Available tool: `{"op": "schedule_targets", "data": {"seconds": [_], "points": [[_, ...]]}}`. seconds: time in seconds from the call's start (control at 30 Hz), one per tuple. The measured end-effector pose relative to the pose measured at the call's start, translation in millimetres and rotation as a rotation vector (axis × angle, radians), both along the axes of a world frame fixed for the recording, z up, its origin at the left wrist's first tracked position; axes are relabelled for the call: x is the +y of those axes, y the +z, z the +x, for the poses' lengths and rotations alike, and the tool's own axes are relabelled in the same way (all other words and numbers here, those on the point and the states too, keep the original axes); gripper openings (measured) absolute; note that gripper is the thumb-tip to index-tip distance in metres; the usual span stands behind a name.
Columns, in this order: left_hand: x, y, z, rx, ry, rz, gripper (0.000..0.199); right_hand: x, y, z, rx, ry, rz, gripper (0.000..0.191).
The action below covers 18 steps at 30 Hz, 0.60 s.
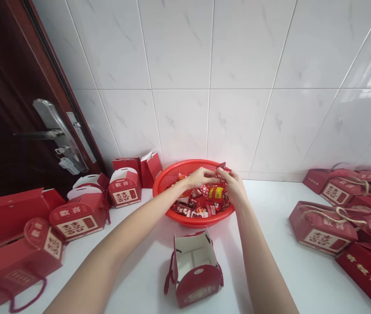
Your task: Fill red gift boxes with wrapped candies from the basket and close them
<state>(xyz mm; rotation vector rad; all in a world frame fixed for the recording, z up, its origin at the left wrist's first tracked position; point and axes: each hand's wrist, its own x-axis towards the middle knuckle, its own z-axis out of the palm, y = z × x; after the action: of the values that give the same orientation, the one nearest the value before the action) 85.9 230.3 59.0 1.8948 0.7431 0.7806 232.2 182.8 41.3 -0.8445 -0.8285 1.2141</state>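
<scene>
A red perforated plastic basket [193, 223] holds many wrapped candies [205, 192], mostly red, with one in yellow among them. My left hand [202, 178] reaches over the basket, its fingers drawn together and pointing at my right hand; what lies in its fingertips is hidden. At the basket's right side my right hand [236, 186] is closed on a red-wrapped candy [223, 171], held up at rim height. In front of the basket stands a red gift box [198, 283] with its top open, white inside, showing a dark red cord at its side.
Red gift boxes [124, 187] with white labels line the left side, by a dark door with a metal handle [54, 133]. More boxes [324, 226], tied with twine, crowd the right. A tiled wall [178, 126] rises behind the white tabletop [263, 218].
</scene>
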Motion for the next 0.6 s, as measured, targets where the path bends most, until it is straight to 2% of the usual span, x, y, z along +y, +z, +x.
{"op": "schedule_targets", "data": {"seconds": [0.3, 0.43, 0.6], "points": [[8.2, -2.8, -1.5, -0.156, 0.085, -0.023, 0.050, 5.9, -0.7, 3.2, 0.039, -0.050, 0.021, 0.032], [9.4, -2.1, -6.0, -0.206, 0.141, -0.013, 0.047, 10.4, -5.3, 4.1, 0.066, -0.071, 0.029, 0.031], [7.9, -0.2, -8.6, -0.203, 0.152, -0.002, 0.046, 15.5, -9.9, 7.5, 0.118, -0.086, 0.029, 0.030]]}}
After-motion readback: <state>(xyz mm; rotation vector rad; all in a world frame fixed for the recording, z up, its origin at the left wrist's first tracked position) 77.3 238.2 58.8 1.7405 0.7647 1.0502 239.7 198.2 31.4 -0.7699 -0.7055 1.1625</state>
